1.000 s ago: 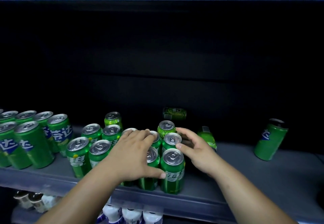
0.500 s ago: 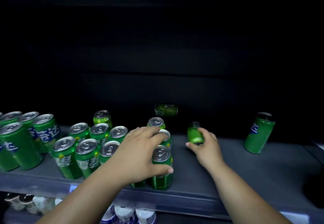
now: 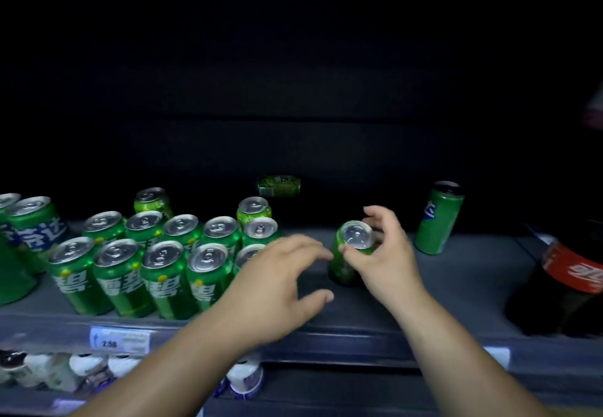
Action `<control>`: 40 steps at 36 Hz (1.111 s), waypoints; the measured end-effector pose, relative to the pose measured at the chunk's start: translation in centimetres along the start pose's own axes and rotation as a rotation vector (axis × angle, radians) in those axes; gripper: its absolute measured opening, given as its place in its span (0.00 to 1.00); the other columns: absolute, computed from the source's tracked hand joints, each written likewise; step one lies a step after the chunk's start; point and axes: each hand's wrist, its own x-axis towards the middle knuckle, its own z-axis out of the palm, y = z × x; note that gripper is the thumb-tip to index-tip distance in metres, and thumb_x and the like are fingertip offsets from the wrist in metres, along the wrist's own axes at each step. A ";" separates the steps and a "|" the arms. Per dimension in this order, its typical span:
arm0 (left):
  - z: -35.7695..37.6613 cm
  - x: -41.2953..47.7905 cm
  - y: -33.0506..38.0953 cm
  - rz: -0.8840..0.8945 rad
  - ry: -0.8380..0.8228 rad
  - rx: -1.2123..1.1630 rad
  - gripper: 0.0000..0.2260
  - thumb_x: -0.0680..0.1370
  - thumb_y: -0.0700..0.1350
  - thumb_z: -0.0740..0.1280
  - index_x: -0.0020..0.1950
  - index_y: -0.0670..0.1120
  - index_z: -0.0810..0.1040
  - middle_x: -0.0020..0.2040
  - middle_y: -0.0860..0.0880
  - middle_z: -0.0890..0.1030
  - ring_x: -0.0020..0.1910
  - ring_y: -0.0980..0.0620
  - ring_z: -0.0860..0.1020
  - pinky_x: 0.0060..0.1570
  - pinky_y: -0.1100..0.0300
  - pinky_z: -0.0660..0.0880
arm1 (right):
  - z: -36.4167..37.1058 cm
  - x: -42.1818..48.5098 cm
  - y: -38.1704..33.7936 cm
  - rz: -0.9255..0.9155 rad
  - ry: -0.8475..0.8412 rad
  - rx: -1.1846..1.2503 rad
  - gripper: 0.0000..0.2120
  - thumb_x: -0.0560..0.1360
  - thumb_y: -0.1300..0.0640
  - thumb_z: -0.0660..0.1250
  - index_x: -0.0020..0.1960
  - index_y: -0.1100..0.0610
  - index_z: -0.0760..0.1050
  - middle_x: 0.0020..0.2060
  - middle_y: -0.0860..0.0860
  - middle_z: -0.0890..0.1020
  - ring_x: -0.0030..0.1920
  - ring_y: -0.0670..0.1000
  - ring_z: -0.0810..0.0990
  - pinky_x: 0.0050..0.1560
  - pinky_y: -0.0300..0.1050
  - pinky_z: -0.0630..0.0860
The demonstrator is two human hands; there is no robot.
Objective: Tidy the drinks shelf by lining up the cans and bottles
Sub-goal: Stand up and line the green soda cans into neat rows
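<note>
Several green soda cans [image 3: 163, 273] stand in rows on the left half of the grey shelf [image 3: 456, 286]. My right hand [image 3: 383, 253] grips one green can [image 3: 346, 263] by its top rim, upright on the shelf just right of the group. My left hand [image 3: 277, 279] hovers with fingers spread in front of the rightmost cans of the group, partly hiding one. A can lies on its side [image 3: 279, 185] at the back. A taller slim green can [image 3: 439, 219] stands alone to the right.
Larger green cans [image 3: 36, 230] stand at the far left. A dark cola bottle with a red label [image 3: 567, 279] sits at the right edge. A price tag [image 3: 119, 340] hangs on the shelf's front lip. White bottles [image 3: 81, 367] fill the shelf below.
My right hand picked up the can lying behind the group and now holds it upright by the rim. My left hand came off the front cans. The view shifted right.
</note>
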 end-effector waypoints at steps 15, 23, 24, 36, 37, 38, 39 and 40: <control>7.2 2.3 1.0 -0.267 -0.031 -0.238 0.40 0.70 0.52 0.76 0.75 0.62 0.55 0.70 0.59 0.65 0.67 0.56 0.72 0.67 0.56 0.70 | -5.7 1.8 2.8 0.047 0.194 0.119 0.20 0.69 0.55 0.79 0.56 0.45 0.75 0.57 0.46 0.80 0.59 0.48 0.78 0.64 0.55 0.76; 9.0 5.7 1.6 -0.205 -0.043 -0.118 0.28 0.76 0.48 0.71 0.74 0.55 0.67 0.73 0.55 0.64 0.70 0.49 0.69 0.67 0.53 0.70 | -10.9 7.0 5.4 0.165 0.322 -0.224 0.38 0.70 0.54 0.77 0.76 0.48 0.64 0.69 0.56 0.68 0.69 0.59 0.68 0.70 0.48 0.65; 9.2 6.0 1.5 -0.205 -0.048 -0.109 0.27 0.76 0.49 0.71 0.73 0.54 0.67 0.73 0.54 0.64 0.69 0.49 0.70 0.66 0.52 0.71 | -10.9 7.6 5.5 0.171 0.297 -0.230 0.39 0.70 0.53 0.78 0.76 0.47 0.63 0.69 0.56 0.69 0.69 0.59 0.69 0.70 0.50 0.66; 9.9 7.5 1.4 -0.178 -0.040 -0.038 0.26 0.77 0.51 0.69 0.73 0.52 0.65 0.72 0.55 0.63 0.66 0.50 0.71 0.59 0.56 0.74 | -10.1 7.7 7.3 0.070 0.204 -0.109 0.26 0.70 0.62 0.76 0.64 0.45 0.73 0.57 0.52 0.78 0.53 0.52 0.79 0.52 0.42 0.71; 9.9 7.5 1.4 -0.180 -0.040 -0.019 0.26 0.78 0.52 0.68 0.74 0.52 0.65 0.73 0.55 0.62 0.67 0.50 0.71 0.58 0.56 0.74 | -10.3 7.4 7.1 0.063 0.196 -0.082 0.26 0.70 0.63 0.76 0.62 0.43 0.74 0.56 0.50 0.80 0.53 0.51 0.80 0.51 0.41 0.71; 9.9 7.5 1.4 -0.184 -0.042 -0.007 0.26 0.78 0.52 0.68 0.74 0.53 0.65 0.73 0.55 0.62 0.67 0.50 0.71 0.58 0.55 0.75 | -10.6 7.1 6.8 0.057 0.188 -0.059 0.26 0.69 0.63 0.76 0.60 0.42 0.74 0.55 0.48 0.81 0.53 0.50 0.80 0.51 0.40 0.72; 9.8 7.5 1.5 -0.187 -0.044 -0.001 0.26 0.78 0.53 0.68 0.74 0.53 0.64 0.73 0.55 0.62 0.67 0.50 0.71 0.58 0.55 0.75 | -10.9 6.7 6.2 0.050 0.180 -0.038 0.27 0.69 0.64 0.77 0.59 0.41 0.74 0.54 0.46 0.82 0.53 0.49 0.81 0.50 0.38 0.73; 9.7 7.6 1.5 -0.191 -0.053 0.000 0.26 0.78 0.53 0.68 0.74 0.53 0.64 0.73 0.55 0.62 0.67 0.50 0.70 0.58 0.55 0.75 | -11.2 6.4 5.4 0.047 0.166 -0.009 0.28 0.68 0.65 0.77 0.59 0.40 0.74 0.53 0.44 0.82 0.52 0.47 0.82 0.51 0.36 0.74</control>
